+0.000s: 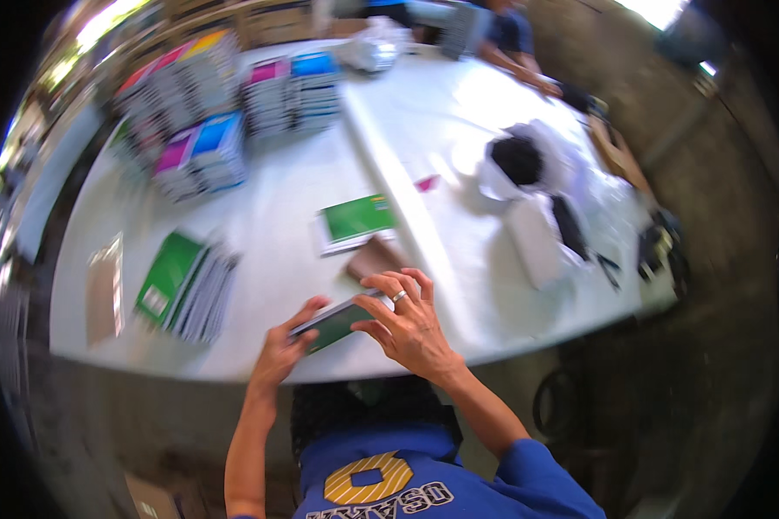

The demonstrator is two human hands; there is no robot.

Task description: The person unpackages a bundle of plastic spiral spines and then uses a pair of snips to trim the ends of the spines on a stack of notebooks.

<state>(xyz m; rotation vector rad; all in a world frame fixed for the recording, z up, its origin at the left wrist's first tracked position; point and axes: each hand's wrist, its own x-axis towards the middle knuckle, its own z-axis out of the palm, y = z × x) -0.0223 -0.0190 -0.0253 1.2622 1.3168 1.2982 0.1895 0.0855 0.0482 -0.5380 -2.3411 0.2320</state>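
Both hands at work above the near edge of the white counter point(277, 190). Left hand point(279, 346): fingers grasping the left end of a green-covered booklet point(336, 327), thumb along its upper edge. Right hand point(407, 327): fingers curved around the other end of the same booklet, thumb and index finger pinching it; a ring point(399, 296) sits on one finger. Booklet is tilted, its pale edge upward and green face toward the wearer; page detail too blurred to read.

Just beyond the right hand, a brown piece point(374, 256) lies on the counter, material unclear. Behind it, a flat green book point(357, 218) rests on a white-edged one. To the left, a fanned row of green booklets point(171, 272); farther left, a flat brownish strip point(106, 290).

Far left: stacked books point(201, 156) with magenta and blue covers. Right side: a white plastic bag point(571, 164) around something dark, a white block-like item point(532, 242) near it. Far side: a co-worker's arm point(521, 73) at the counter
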